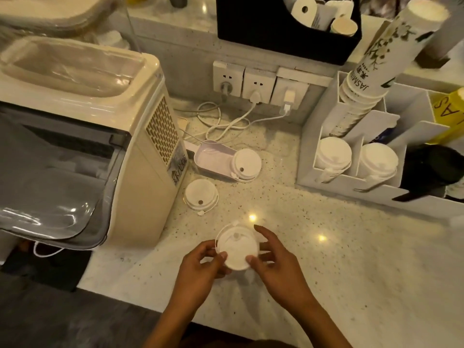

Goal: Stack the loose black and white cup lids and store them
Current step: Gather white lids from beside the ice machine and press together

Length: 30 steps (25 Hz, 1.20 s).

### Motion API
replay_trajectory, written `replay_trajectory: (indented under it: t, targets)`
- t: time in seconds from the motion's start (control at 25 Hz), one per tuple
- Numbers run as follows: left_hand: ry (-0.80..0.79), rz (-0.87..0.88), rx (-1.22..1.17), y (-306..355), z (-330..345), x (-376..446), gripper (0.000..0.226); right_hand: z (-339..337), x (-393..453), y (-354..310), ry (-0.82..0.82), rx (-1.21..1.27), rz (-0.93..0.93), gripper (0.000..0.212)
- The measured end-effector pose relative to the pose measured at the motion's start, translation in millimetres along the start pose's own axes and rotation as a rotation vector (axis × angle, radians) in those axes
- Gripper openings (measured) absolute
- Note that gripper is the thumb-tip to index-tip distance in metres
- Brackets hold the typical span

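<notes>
- The left hand (200, 264) and right hand (273, 262) pinch 1 round white plastic cup lid (237, 248) between their fingertips, held above the speckled stone table (339, 259).
- To stack well, I'd keep it level and line up rims.
- 2 more loose white lids (200, 194) lie beside the cream machine (140, 156); open table lies right.
</notes>
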<state>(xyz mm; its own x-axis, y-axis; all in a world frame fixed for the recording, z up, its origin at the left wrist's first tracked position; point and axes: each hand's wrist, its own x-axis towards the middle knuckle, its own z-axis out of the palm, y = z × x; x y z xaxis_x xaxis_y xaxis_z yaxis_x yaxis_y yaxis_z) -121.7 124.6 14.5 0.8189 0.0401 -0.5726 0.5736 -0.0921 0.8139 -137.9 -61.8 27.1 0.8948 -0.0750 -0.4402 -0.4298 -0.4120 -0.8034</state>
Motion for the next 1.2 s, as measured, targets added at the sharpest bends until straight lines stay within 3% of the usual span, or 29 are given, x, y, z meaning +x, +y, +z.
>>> replay_trajectory:
  t: [0.24, 0.4, 0.56, 0.72, 1.04, 1.2]
  targets:
    - [-0.031, 0.047, 0.216, -12, 19, 3, 0.023, 7, -15, 29, 0.035, -0.375, -0.184, 0.087]
    - [-0.097, 0.121, 0.425, -19, 35, 5, 0.021, 7, -19, 43, 0.179, -0.481, -0.158, 0.078]
    - [-0.155, 0.282, 0.704, -31, 48, 4, 0.034, 1, -23, 61, 0.189, -0.493, -0.114, 0.068]
    - [-0.187, 0.408, 0.868, -41, 58, 1, 0.039, -2, -26, 73, 0.222, -0.544, -0.046, 0.074]
    - [-0.183, 0.417, 0.918, -42, 61, 4, 0.043, -4, -26, 76, 0.221, -0.623, 0.012, 0.083]
    - [-0.219, 0.307, 0.853, -37, 61, 7, 0.046, 0, -24, 66, 0.14, -0.705, 0.085, 0.106]
